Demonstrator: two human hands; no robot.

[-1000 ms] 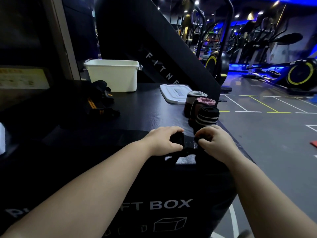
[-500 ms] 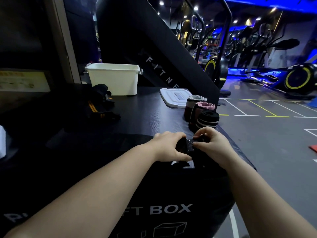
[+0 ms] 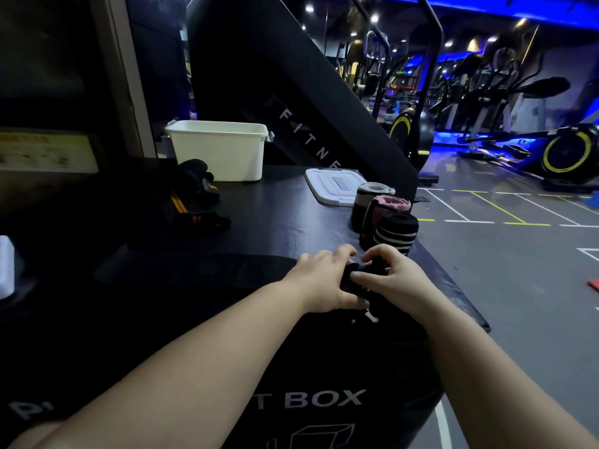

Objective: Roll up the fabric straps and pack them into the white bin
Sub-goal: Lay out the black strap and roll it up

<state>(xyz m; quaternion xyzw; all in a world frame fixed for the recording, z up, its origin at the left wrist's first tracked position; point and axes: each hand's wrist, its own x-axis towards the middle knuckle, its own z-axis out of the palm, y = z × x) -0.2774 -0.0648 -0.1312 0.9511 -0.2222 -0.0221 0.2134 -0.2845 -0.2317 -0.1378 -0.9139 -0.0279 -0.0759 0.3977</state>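
Fingers of my left hand (image 3: 321, 281) and right hand (image 3: 397, 281) are pinching the black strap (image 3: 356, 275) mid-roll; probably needing tighter winding next.

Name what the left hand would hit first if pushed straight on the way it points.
Probably the black rolled fabric strap with white stripes, upright just beyond the left hand; depth is unclear.

Light: dim; small ceiling spots (image 3: 309, 8), blue glow (image 3: 505, 9) upper right.
Shadows: left side nearly black.
Edges: wide-angle bending.
Focus: far machines (image 3: 479, 89) soft.
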